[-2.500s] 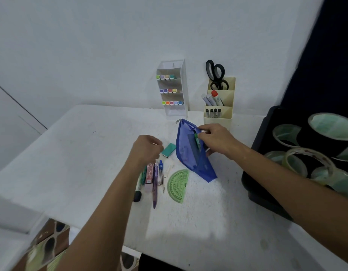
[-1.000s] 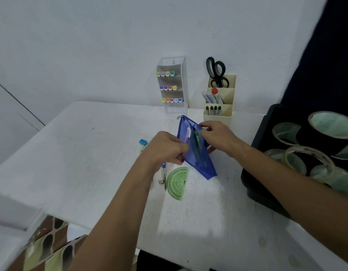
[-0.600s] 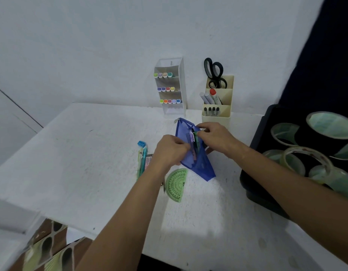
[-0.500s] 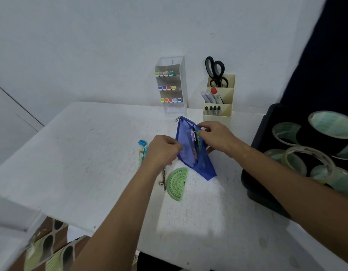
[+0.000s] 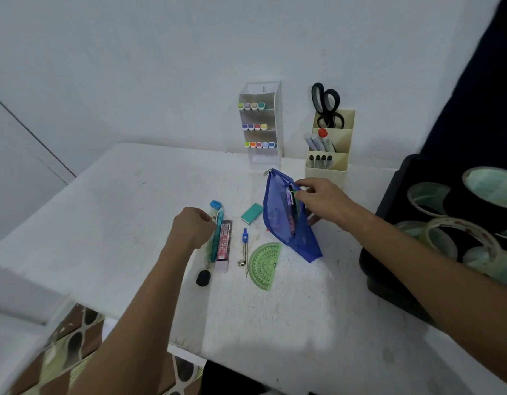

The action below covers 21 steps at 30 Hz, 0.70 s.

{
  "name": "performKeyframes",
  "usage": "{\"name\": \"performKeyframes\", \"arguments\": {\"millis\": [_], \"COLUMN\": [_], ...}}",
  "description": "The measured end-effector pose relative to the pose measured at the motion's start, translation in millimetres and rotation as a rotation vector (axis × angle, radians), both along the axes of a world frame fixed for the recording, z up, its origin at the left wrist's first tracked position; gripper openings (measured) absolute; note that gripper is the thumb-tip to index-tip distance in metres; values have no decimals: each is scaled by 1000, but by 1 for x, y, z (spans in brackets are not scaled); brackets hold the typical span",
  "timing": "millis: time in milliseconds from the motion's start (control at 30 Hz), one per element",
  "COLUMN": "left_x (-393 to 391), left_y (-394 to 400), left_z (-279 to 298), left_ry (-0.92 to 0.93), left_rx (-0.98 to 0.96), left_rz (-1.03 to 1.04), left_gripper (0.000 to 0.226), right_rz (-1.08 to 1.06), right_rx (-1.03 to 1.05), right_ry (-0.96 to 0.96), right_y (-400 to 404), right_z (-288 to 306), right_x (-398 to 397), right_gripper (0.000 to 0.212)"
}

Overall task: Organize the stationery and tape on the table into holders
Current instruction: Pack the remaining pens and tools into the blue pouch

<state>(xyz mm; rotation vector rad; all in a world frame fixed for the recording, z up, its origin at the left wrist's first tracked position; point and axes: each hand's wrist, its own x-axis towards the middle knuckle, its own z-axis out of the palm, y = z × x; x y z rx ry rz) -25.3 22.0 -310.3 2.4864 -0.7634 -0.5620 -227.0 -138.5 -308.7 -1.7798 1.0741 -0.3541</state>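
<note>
A blue mesh pouch (image 5: pixel 283 232) stands tilted on the white table (image 5: pixel 118 223), with a purple pen and a green pen showing inside. My right hand (image 5: pixel 320 201) pinches the pouch's open top edge. My left hand (image 5: pixel 191 229) has its fingers curled at a teal pen (image 5: pixel 217 240) that lies beside a pink lead case (image 5: pixel 225 246). Nearby lie a blue-capped tube (image 5: pixel 215 206), a teal eraser (image 5: pixel 252 213), a compass (image 5: pixel 244 246), a green protractor (image 5: pixel 265 263) and a small black object (image 5: pixel 203 277).
A white marker rack (image 5: pixel 268 155) and a beige holder (image 5: pixel 326 173) with scissors (image 5: pixel 326 101) stand at the back against the wall. A black tray (image 5: pixel 389 201) with several tape rolls (image 5: pixel 429 195) sits at the right. The table's front edge is near my arms.
My left hand carried the purple pen into the pouch, let it go, then moved back left to the teal pen. My right hand kept holding the pouch open.
</note>
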Motion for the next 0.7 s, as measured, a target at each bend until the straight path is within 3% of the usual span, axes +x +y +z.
{"name": "performKeyframes", "arguments": {"millis": [133, 267, 533, 700], "left_x": [2, 1, 0, -10], "left_y": [3, 4, 1, -11], "left_z": [-11, -16, -20, 2], "left_ry": [46, 33, 135, -32], "left_rx": [173, 180, 104, -95], "left_rz": [-38, -56, 19, 24], "left_gripper": [16, 26, 18, 16], "right_rz": [2, -3, -5, -37], "right_rx": [-4, 5, 13, 0], "right_ry": [1, -5, 4, 12], "right_y": [0, 0, 0, -2], "right_z": [0, -1, 0, -2], "right_x": [0, 0, 0, -1], "right_gripper": [43, 43, 43, 43]}}
